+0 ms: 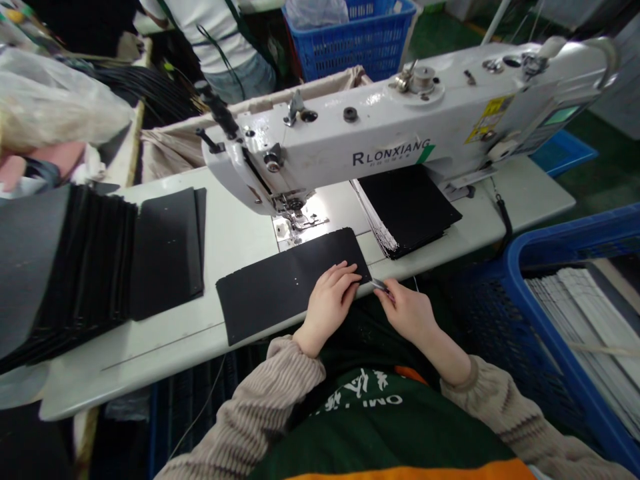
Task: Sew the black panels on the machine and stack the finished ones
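A black rectangular panel (pixel 280 283) lies at the front edge of the white sewing table, just before the needle area. My left hand (pixel 330 293) rests on its right part, fingers laid flat on the surface. At the panel's near right corner, my right hand (pixel 407 310) is closed around small metal thread snips (pixel 379 285), their tips touching or very near the edge. The snips' handles are mostly hidden in the fingers. Behind both hands stands a white sewing machine (pixel 350 143), its presser foot (pixel 297 220) over a shiny metal plate.
Right of the needle lies a stack of black panels (pixel 407 207) with white edges. Tall piles of black panels (pixel 75 267) occupy the left side. A blue crate (pixel 520 267) with more pieces stands at right; another blue basket (pixel 350 43) and a person (pixel 220 47) are behind.
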Motion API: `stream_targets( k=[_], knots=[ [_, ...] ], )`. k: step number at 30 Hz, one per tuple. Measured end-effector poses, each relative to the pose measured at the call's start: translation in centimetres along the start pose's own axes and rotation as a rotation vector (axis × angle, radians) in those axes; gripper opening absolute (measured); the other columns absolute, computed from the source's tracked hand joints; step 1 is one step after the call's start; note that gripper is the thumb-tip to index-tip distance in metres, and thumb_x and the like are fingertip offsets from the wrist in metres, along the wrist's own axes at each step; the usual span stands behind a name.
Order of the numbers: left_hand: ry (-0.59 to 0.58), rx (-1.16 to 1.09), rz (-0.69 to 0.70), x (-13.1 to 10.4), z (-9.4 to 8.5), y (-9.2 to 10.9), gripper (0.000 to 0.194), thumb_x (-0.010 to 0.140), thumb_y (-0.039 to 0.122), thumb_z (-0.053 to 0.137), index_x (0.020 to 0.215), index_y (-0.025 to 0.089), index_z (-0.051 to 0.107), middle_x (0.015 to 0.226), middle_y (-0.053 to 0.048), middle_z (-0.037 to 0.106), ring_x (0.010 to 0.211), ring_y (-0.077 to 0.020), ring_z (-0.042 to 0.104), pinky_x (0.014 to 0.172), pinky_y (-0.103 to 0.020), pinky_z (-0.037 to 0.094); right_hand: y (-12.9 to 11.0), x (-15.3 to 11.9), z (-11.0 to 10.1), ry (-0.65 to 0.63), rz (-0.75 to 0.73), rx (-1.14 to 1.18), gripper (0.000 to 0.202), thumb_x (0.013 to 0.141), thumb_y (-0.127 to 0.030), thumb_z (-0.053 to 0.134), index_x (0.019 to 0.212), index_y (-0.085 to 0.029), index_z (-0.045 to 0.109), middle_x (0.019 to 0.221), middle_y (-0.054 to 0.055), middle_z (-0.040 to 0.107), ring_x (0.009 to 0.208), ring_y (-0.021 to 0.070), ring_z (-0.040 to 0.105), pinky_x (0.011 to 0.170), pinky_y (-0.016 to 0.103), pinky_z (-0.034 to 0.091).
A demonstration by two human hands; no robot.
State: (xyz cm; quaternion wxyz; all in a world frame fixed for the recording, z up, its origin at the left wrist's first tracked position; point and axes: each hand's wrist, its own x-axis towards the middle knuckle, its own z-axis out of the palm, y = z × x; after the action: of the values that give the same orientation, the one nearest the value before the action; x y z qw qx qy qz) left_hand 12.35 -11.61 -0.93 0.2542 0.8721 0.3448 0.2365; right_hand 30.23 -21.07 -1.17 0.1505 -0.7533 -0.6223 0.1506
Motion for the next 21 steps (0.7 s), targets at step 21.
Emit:
stream_targets(
  k=[21],
  knots=[
    [-0.081, 0.152, -0.002, 1.1, -0.3, 1.0, 0.014, 0.094, 0.027, 0.059, 0.107, 0.023, 0.063, 0.108, -0.006, 0.064, 0.102, -0.0245, 0.055, 0.090, -0.043, 0.044, 0.2, -0.1, -0.1, 0.002, 0.030, 0.016, 0.028, 0.101, -0.042, 0.037, 0.093, -0.023, 0.056, 0.072, 0.002, 0.070, 0.058, 0.0181, 0.063, 0.051, 0.029, 0.025]
  ],
)
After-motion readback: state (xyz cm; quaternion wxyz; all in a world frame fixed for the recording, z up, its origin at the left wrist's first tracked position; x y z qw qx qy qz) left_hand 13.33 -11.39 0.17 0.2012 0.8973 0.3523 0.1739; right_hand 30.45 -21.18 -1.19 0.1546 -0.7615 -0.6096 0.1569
